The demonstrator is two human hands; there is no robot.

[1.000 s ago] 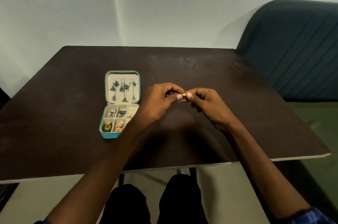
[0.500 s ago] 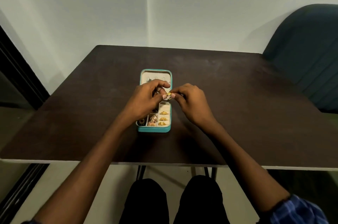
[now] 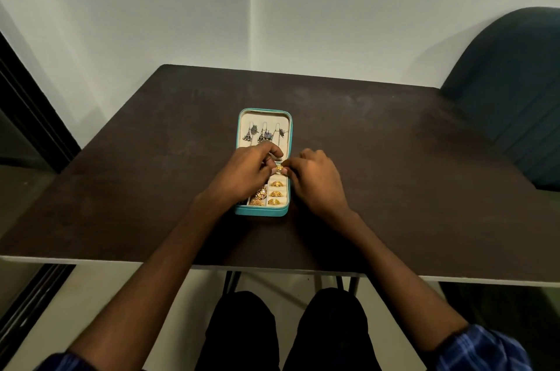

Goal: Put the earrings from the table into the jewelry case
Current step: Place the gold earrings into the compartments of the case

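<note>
A teal jewelry case (image 3: 260,213) lies open in the middle of the dark table (image 3: 394,173). Silver drop earrings (image 3: 263,133) hang in its lid. Gold earrings (image 3: 276,193) fill the right-hand slots of its base. My left hand (image 3: 242,173) and my right hand (image 3: 315,180) meet over the case's hinge and pinch one small gold earring (image 3: 279,168) between their fingertips. My left hand hides the left compartments of the base.
A dark teal chair (image 3: 509,92) stands at the table's right rear corner. A white wall rises behind the table. A dark door frame (image 3: 27,116) runs along the left. My knees show under the near table edge.
Both hands carried the gold earring from the table's middle leftward to the case and lowered it over the right-hand slots. The view also swung, bringing the case to the centre.
</note>
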